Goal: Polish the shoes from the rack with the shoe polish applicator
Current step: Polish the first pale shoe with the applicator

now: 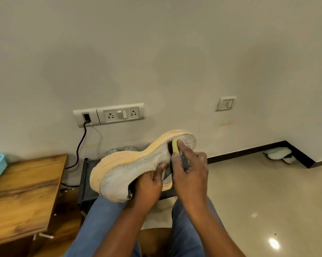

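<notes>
I see the right hand (190,171) gripping the applicator (175,146), its yellow pad pressed on the shoe (138,164) near the toe; the left hand (149,186) holds the shoe from below at the opening, fingers curled in; the shoe lies sole-up above the knees, long axis running from heel at lower left to toe at upper right; I judge the next stroke runs leftward along it.

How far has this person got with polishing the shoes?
Nothing looks finished yet. In hand: the left hand holds a grey knit shoe with an orange sole, tipped sideways, while the right hand presses the yellow applicator against the toe end. Left to do: most of that shoe, whose mesh looks unchanged, plus any others on the black rack behind, though those aren't visible.
</notes>
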